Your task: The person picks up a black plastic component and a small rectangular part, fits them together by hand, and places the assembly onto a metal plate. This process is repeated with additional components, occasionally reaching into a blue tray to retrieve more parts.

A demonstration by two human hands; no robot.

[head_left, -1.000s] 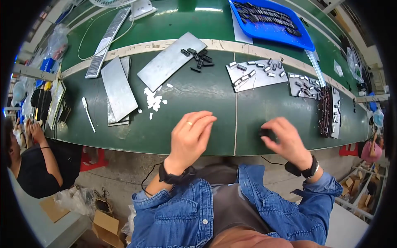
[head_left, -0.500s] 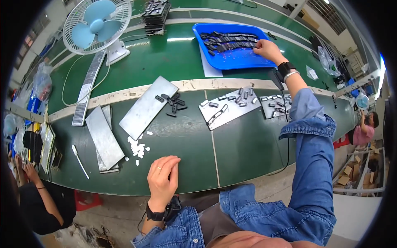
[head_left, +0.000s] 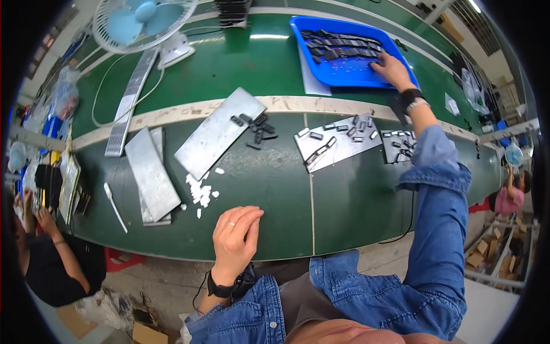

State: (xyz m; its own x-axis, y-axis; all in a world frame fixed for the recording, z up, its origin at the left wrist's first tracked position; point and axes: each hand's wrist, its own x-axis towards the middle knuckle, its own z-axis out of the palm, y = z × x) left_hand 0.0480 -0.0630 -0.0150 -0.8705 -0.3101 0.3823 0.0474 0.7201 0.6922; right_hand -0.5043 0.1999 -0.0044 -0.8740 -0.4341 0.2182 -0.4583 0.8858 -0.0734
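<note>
My right hand (head_left: 393,71) reaches over the near right part of a blue tray (head_left: 338,79), its fingers pinched low beside rows of small black parts (head_left: 349,53). A dark bit shows at those fingertips, too small to make out. My left hand (head_left: 236,234) hovers by the table's near edge, fingers bent and pressed together; its palm side is hidden. Small white pieces (head_left: 200,194) lie scattered beyond it. A metal plate (head_left: 220,135) has a pile of black parts (head_left: 258,129) at its right edge. Another plate (head_left: 321,150), farther right, carries several small black frames (head_left: 342,128).
Two stacked metal plates (head_left: 150,172) and a white stick-like tool (head_left: 114,206) lie at left. A fan (head_left: 143,23) stands at the back left. A smaller plate (head_left: 392,150) with black parts is near my right forearm. A co-worker's hand (head_left: 47,221) shows at far left.
The whole view has shifted, so the bench sits higher and further right in the picture. My right hand stays at the tray's right side, fingers lower among the parts. My left hand keeps its pose.
</note>
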